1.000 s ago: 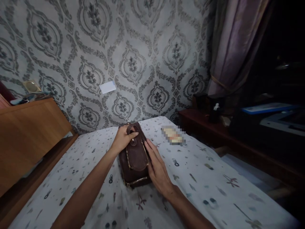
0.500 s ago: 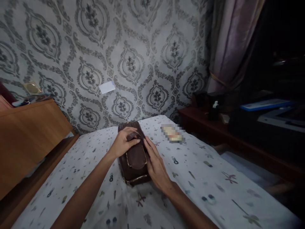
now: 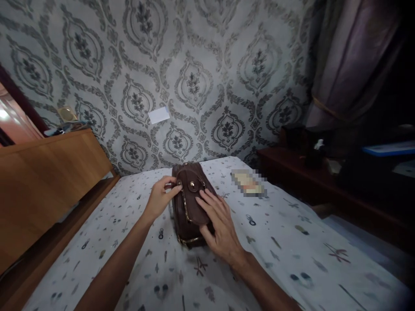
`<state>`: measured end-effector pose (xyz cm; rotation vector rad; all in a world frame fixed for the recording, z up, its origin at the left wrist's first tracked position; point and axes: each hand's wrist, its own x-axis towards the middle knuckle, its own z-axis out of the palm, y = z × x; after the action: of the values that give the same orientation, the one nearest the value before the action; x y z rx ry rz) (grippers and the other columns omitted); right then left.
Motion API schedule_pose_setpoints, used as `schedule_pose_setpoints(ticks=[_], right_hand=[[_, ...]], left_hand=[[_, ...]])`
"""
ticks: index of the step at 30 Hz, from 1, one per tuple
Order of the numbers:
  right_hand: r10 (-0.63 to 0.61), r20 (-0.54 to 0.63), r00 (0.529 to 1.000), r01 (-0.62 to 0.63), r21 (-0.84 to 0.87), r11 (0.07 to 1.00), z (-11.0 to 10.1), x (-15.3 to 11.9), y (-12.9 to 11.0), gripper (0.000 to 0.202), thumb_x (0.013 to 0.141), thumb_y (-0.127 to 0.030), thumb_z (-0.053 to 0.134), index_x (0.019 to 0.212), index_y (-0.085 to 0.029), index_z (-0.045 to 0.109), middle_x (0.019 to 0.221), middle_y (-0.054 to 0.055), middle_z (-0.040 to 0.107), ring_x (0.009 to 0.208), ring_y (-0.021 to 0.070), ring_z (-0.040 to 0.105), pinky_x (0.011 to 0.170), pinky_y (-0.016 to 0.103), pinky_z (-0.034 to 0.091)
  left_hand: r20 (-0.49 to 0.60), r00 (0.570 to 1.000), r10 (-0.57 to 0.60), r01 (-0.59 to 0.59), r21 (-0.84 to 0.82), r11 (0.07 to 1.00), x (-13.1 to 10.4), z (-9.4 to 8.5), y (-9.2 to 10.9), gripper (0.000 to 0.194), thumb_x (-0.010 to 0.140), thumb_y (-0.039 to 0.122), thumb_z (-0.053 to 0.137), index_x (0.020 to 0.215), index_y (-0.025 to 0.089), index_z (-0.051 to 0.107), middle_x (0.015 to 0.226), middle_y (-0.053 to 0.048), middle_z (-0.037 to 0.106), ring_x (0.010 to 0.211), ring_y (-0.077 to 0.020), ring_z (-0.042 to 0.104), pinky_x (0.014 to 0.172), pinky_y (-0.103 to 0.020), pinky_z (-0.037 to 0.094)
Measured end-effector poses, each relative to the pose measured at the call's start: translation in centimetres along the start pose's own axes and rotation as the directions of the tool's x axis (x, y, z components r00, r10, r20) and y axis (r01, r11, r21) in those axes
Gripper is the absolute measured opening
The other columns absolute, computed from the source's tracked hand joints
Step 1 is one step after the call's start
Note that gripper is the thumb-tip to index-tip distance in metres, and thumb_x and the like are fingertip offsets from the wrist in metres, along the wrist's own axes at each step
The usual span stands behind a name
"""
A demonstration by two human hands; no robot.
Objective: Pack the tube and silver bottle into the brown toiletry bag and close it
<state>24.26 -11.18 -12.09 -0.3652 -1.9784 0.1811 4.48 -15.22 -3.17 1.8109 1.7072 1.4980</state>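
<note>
A dark brown handbag point(image 3: 191, 207) with gold zippers lies on the patterned bed sheet, its front pocket facing up. A small tab with a gold clasp point(image 3: 192, 184) sits near the pocket's upper end. At the upper left edge of the bag is my left hand point(image 3: 160, 196), thumb and forefinger closed on the bag beside the top of the pocket's zipper. What exactly is between those fingertips is partly hidden. My right hand point(image 3: 222, 224) rests on the lower right of the pocket, fingers stretched out and apart, its thumb near the pocket's bottom edge.
The white printed sheet point(image 3: 142, 268) covers the bed. A blurred-out pale item point(image 3: 249, 182) lies right of the bag. A wooden headboard-like panel point(image 3: 52, 181) stands at left, a dark red cabinet point(image 3: 279, 168) at right. Patterned wallpaper point(image 3: 207, 86) rises behind.
My left hand has moved off the strap or flap at the bag's top to its left edge, uncovering the gold clasp. My right hand has shifted from the bag's side onto the pocket.
</note>
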Motion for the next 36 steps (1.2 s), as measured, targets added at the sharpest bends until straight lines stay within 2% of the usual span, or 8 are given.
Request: schedule_pose_setpoints(ticks=[6, 10, 14, 18, 22, 25, 29, 36], right_hand=[[-0.028, -0.001, 1.000, 0.028, 0.004, 1.000, 0.2, -0.2, 0.5, 0.061, 0.091, -0.009, 0.038, 0.149, -0.028, 0.036, 0.147, 0.009, 0.051, 0.140, 0.0257, 0.041, 0.113, 0.056, 0.033], [-0.018, -0.020, 1.000, 0.019, 0.048, 0.999, 0.0, 0.0, 0.7, 0.058, 0.092, -0.009, 0.037, 0.147, -0.028, 0.040, 0.147, 0.009, 0.050, 0.139, 0.0252, 0.042, 0.113, 0.056, 0.035], [-0.011, -0.040, 0.999, 0.015, 0.095, 0.995, 0.1, 0.1, 0.7, 0.059, 0.091, -0.007, 0.035, 0.145, -0.030, 0.044, 0.147, 0.008, 0.050, 0.138, 0.0256, 0.043, 0.113, 0.058, 0.036], [-0.004, -0.089, 0.996, 0.012, 0.092, 0.996, 0.4, 0.1, 0.5, 0.062, 0.088, -0.004, 0.037, 0.144, -0.032, 0.045, 0.148, 0.008, 0.048, 0.137, 0.0265, 0.044, 0.110, 0.059, 0.039], [0.008, -0.141, 0.990, 0.000, 0.054, 0.999, 0.4, -0.1, 0.3, 0.064, 0.086, -0.003, 0.038, 0.143, -0.032, 0.045, 0.146, 0.008, 0.048, 0.135, 0.0277, 0.045, 0.107, 0.058, 0.043], [0.028, -0.158, 0.987, -0.024, 0.026, 0.999, 0.3, -0.2, 0.2, 0.063, 0.085, -0.003, 0.039, 0.142, -0.029, 0.045, 0.144, 0.010, 0.048, 0.135, 0.0278, 0.044, 0.107, 0.057, 0.043], [0.088, -0.150, 0.985, -0.086, 0.021, 0.996, 0.1, -0.2, 0.2, 0.061, 0.083, -0.005, 0.041, 0.141, -0.025, 0.043, 0.142, 0.012, 0.049, 0.134, 0.0285, 0.044, 0.108, 0.056, 0.041], [0.349, -0.143, 0.926, -0.335, 0.115, 0.935, 0.4, 0.6, 0.6, 0.071, 0.072, -0.008, 0.051, 0.141, -0.020, 0.040, 0.141, 0.015, 0.047, 0.133, 0.0314, 0.043, 0.108, 0.055, 0.041]], left_hand=[[-0.087, 0.994, 0.072, -0.063, 0.101, 0.993, -0.3, 0.5, 0.2, 0.012, 0.081, 0.030, 0.061, 0.082, 0.019, 0.065, 0.088, -0.004, 0.065, 0.089, -0.0186, 0.059, 0.085, -0.031, 0.045], [-0.102, 0.993, 0.056, -0.038, 0.175, 0.984, -1.0, 0.9, 0.8, 0.013, 0.085, 0.030, 0.056, 0.084, 0.019, 0.061, 0.086, -0.003, 0.063, 0.086, -0.0186, 0.057, 0.083, -0.031, 0.043], [-0.057, 0.998, 0.029, -0.020, 0.151, 0.988, -1.5, 0.9, 1.1, 0.015, 0.089, 0.032, 0.050, 0.085, 0.019, 0.056, 0.085, -0.002, 0.060, 0.085, -0.0174, 0.056, 0.081, -0.028, 0.043], [-0.035, 0.998, 0.051, -0.045, 0.136, 0.990, -0.6, 1.0, 1.6, 0.009, 0.085, 0.028, 0.055, 0.086, 0.020, 0.052, 0.085, -0.001, 0.057, 0.085, -0.0166, 0.055, 0.081, -0.028, 0.043], [0.076, 0.994, 0.075, -0.093, 0.276, 0.957, 1.6, 1.8, 2.8, 0.023, 0.077, 0.029, 0.068, 0.097, 0.019, 0.062, 0.090, -0.003, 0.059, 0.094, -0.0213, 0.053, 0.087, -0.033, 0.043], [0.166, 0.982, 0.090, -0.149, 0.388, 0.909, 3.2, 2.9, 3.5, 0.022, 0.072, 0.031, 0.074, 0.090, 0.019, 0.068, 0.092, -0.005, 0.060, 0.099, -0.0248, 0.051, 0.090, -0.036, 0.041], [0.210, 0.973, 0.096, -0.184, 0.454, 0.872, 4.3, 4.4, 3.8, 0.010, 0.073, 0.027, 0.072, 0.074, 0.019, 0.067, 0.090, -0.005, 0.063, 0.095, -0.0237, 0.053, 0.089, -0.036, 0.041], [0.074, 0.990, 0.121, -0.140, 0.352, 0.926, 3.8, 5.2, 3.4, 0.016, 0.079, 0.025, 0.068, 0.066, 0.019, 0.060, 0.076, -0.001, 0.063, 0.084, -0.0196, 0.057, 0.080, -0.032, 0.042]])
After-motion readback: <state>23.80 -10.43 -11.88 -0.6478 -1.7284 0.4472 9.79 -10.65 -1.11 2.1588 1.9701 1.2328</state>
